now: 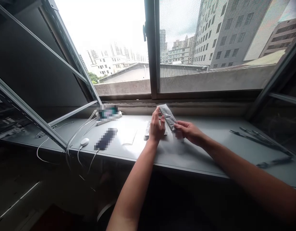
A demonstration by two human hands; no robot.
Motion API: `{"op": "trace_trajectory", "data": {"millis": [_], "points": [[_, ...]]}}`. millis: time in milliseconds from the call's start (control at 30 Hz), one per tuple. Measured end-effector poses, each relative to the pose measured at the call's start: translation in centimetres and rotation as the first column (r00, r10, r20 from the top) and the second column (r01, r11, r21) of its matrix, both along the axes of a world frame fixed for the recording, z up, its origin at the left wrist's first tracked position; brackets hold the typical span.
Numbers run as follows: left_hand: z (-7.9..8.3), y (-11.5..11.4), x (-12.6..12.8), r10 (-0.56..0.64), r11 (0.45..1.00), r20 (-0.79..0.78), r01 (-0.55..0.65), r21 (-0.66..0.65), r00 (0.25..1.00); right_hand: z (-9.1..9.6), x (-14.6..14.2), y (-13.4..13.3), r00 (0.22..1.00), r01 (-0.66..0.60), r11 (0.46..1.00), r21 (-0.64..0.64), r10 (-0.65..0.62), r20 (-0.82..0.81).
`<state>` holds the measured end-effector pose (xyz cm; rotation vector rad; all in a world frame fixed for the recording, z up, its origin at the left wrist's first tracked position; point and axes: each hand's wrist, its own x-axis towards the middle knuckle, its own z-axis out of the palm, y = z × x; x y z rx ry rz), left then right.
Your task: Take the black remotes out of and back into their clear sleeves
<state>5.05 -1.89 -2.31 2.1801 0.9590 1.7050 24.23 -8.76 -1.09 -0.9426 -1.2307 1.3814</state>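
Observation:
A long clear plastic packet (167,116) with dark contents is held up above the grey sill (210,134) in front of the window. My left hand (157,127) grips its upper left part with thumb and fingers. My right hand (189,132) pinches its lower end from the right. Under my left hand, a second pale packet (147,129) lies flat on the sill.
A dark phone (105,139) lies left of my hands, with a white round charger puck (84,141), several white cables (77,133) and a white power strip (108,115). A thin clear sheet (129,136) lies nearby. Dark thin tools (253,134) rest at the right.

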Motion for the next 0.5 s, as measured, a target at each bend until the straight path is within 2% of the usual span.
{"op": "trace_trajectory", "data": {"millis": [100,333,400,500], "points": [[0.1,0.1,-0.1,-0.007,0.992,0.143,0.025,-0.124,0.990,0.0,0.0,0.0,0.997,0.009,0.999,0.035,-0.012,0.074],[0.4,0.8,-0.4,0.082,0.968,0.416,0.027,-0.249,0.906,0.1,-0.1,-0.2,0.992,0.025,0.998,0.052,-0.031,0.125],[0.4,1.2,-0.6,0.088,0.948,0.504,0.084,-0.308,0.859,0.1,-0.1,-0.2,0.991,0.036,0.998,0.046,-0.042,0.130],[0.1,2.0,-0.9,0.059,0.891,0.606,0.232,-0.390,0.793,0.1,-0.1,-0.1,0.991,0.066,0.997,0.045,-0.070,0.114]]}}
